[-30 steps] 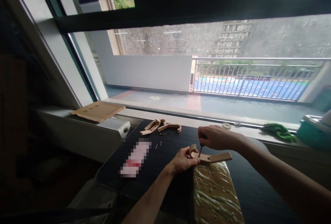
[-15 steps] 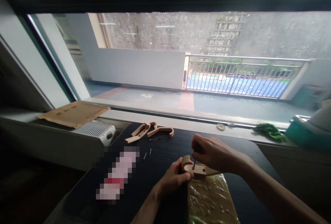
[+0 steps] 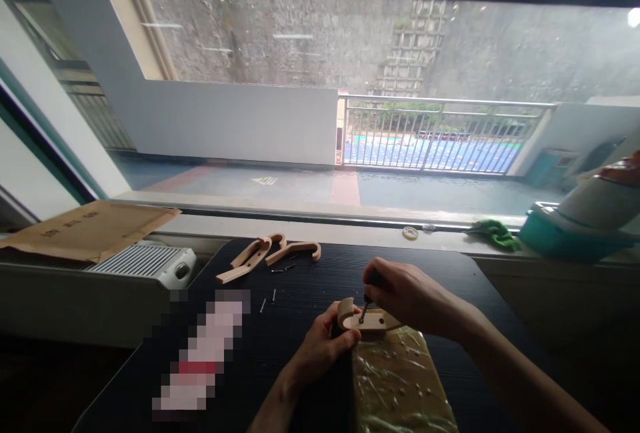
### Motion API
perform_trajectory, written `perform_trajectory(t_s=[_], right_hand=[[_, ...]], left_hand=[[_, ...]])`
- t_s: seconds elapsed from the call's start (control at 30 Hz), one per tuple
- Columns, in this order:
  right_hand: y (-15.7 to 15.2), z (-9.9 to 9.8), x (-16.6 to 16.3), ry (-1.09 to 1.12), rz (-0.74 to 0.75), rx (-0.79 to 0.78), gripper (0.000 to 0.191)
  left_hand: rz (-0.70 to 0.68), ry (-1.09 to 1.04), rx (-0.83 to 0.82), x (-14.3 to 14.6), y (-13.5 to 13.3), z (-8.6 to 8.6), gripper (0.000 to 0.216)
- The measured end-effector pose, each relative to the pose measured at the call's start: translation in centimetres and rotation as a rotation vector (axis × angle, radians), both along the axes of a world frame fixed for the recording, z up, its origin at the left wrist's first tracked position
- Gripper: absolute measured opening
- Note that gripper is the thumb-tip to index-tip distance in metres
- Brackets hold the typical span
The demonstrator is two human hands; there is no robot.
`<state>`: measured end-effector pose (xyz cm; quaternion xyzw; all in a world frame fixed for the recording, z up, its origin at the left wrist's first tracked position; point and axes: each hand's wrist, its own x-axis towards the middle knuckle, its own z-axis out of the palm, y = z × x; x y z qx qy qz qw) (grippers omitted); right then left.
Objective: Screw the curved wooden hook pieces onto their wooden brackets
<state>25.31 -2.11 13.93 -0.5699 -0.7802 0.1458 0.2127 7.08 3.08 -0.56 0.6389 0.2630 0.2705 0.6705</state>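
My left hand point(image 3: 320, 351) grips the curved end of a wooden hook piece point(image 3: 365, 319) that rests on the top edge of a plastic-wrapped wooden board point(image 3: 400, 386). My right hand point(image 3: 407, 294) is closed on a small dark-handled screwdriver point(image 3: 367, 298) whose tip stands in the hook piece. Both hands are near the middle of the black table point(image 3: 450, 273).
Two or three more wooden hook pieces point(image 3: 265, 253) lie at the table's far left, with loose screws point(image 3: 270, 296) near them. A blurred packet point(image 3: 200, 356) lies left of my hands. On the sill are a tape roll point(image 3: 410, 233), a green cloth point(image 3: 493, 233) and a teal container point(image 3: 565, 239). A cardboard sheet point(image 3: 85, 226) lies on a white heater point(image 3: 150, 263).
My view has tilted downward, so everything sits lower left in the picture. The hands keep their grip on the hook piece and screwdriver; the hook's long arm now lies behind my right hand.
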Motion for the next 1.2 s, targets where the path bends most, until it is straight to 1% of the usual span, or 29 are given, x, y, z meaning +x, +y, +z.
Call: perform_trajectory(t_s=[0.13, 0.27, 0.37, 0.5, 0.67, 0.9, 1.1, 1.2], right_hand=[[0.2, -0.4, -0.1, 0.023, -0.035, -0.013, 0.015], [0.3, -0.5, -0.4, -0.022, -0.054, 0.007, 0.019], [0.1, -0.2, -0.6, -0.035, -0.046, 0.021, 0.019], [-0.4, 0.0, -0.5, 0.014, -0.045, 0.001, 0.017], [-0.2, -0.4, -0.3, 0.094, -0.055, -0.052, 0.018], [0.2, -0.8, -0.3, 0.067, -0.084, -0.004, 0.02], [0.0, -0.8, 0.2, 0.098, -0.039, -0.059, 0.019], [0.1, -1.2, 0.3, 0.117, -0.047, -0.048, 0.022]], left_hand=[[-0.019, -0.007, -0.012, 0.0, 0.1, 0.2, 0.04], [-0.018, -0.022, -0.011, -0.1, 0.1, 0.0, 0.04], [-0.015, -0.037, -0.009, -0.1, 0.1, -0.1, 0.039], [-0.024, -0.05, -0.018, -0.1, 0.1, -0.2, 0.039], [-0.031, -0.031, 0.006, -0.1, 0.3, -0.1, 0.038], [-0.016, -0.025, 0.029, -0.1, 0.2, 0.0, 0.037], [-0.013, -0.022, 0.018, -0.2, 0.1, 0.0, 0.035], [-0.019, -0.029, 0.018, -0.2, 0.2, 0.0, 0.034]])
